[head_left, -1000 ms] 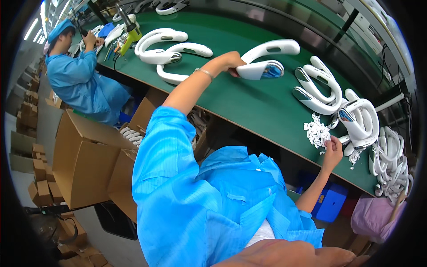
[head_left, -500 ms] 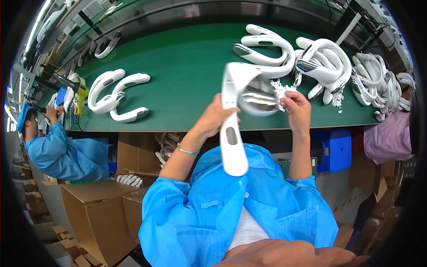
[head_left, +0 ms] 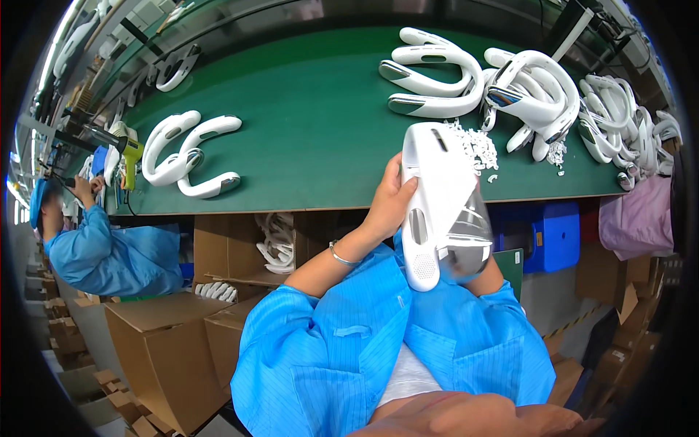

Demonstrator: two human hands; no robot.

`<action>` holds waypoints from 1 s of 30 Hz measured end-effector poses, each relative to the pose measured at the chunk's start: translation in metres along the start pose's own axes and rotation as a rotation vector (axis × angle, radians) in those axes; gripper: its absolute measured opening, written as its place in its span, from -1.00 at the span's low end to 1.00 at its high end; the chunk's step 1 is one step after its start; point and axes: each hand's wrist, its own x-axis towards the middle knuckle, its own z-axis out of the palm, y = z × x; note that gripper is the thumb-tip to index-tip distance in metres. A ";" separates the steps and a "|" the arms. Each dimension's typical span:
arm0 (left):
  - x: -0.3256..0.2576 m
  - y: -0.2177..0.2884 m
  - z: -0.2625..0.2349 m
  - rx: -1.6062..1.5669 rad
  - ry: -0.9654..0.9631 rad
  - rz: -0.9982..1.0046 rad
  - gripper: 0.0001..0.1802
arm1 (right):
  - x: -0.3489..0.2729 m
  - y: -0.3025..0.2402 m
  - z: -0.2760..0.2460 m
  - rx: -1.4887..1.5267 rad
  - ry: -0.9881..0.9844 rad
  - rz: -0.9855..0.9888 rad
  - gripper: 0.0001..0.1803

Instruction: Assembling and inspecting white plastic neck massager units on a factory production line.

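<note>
In front of my chest, my left hand is closed around a white U-shaped neck fan, its thumb on the near arm. That arm carries a dark oval inset and a patch of small holes. The fan's other arm, with a glossy silvery part, is smeared by motion. Behind it my right hand is hidden; only the right forearm shows below. Just beyond the fan, a scatter of small white pieces lies on the green table.
More neck fans are stacked at the back right, beside a larger heap. Two others lie at the left, near a yellow-green tool. A co-worker stands far left. Cardboard boxes and a blue stool are below the table.
The neck fan has turned and shifted right, toward my body. My right hand has left the small white pieces and gone behind the fan. My left hand still grips it.
</note>
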 end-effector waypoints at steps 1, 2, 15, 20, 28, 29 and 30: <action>-0.002 0.014 -0.001 -0.070 -0.031 -0.071 -0.45 | -0.001 -0.006 0.003 -0.175 -0.043 -0.045 -0.78; -0.004 0.024 -0.001 -0.141 -0.060 -0.142 -0.46 | -0.002 -0.014 0.007 -0.350 -0.088 -0.089 -0.75; -0.007 0.002 0.003 0.048 0.079 0.003 -0.52 | 0.002 -0.015 -0.002 -0.558 -0.209 -0.212 -0.84; -0.007 0.001 0.005 0.070 0.042 0.088 -0.56 | -0.006 -0.045 0.041 -0.329 0.050 0.052 -0.73; -0.007 0.007 0.002 0.167 0.042 0.124 -0.66 | -0.012 -0.001 0.031 -0.312 0.170 -0.069 -0.64; -0.007 0.006 0.001 0.167 0.048 0.154 -0.67 | -0.013 -0.001 0.031 -0.300 0.161 -0.061 -0.63; -0.006 0.007 0.001 0.165 0.046 0.153 -0.67 | -0.013 -0.004 0.032 -0.291 0.156 -0.055 -0.62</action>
